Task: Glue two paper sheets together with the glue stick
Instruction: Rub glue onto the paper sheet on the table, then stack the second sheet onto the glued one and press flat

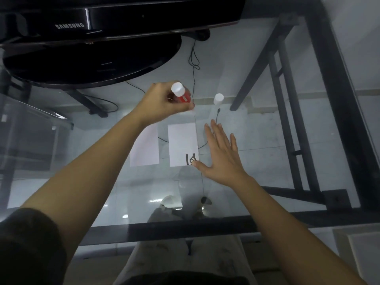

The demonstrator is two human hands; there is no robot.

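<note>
Gripping the glue stick (181, 94), the fingers of the left hand (162, 101) curl shut around its red barrel, white end up, above the far edge of the two sheets. Whether the glue tip is exposed below the fist cannot be told, though a white cap (218, 99) stands apart on the glass table (267, 161) to the right. The right hand (221, 155) lies flat, fingers spread, its thumb touching the near corner of the right sheet (182, 144), which carries a dark mark. The left sheet (145, 150) lies just beside it, partly hidden by the left forearm. Step in hand, by judgement: glue application about to begin. Next move calls for lowering the stick onto a sheet while the right hand pins it.
</note>
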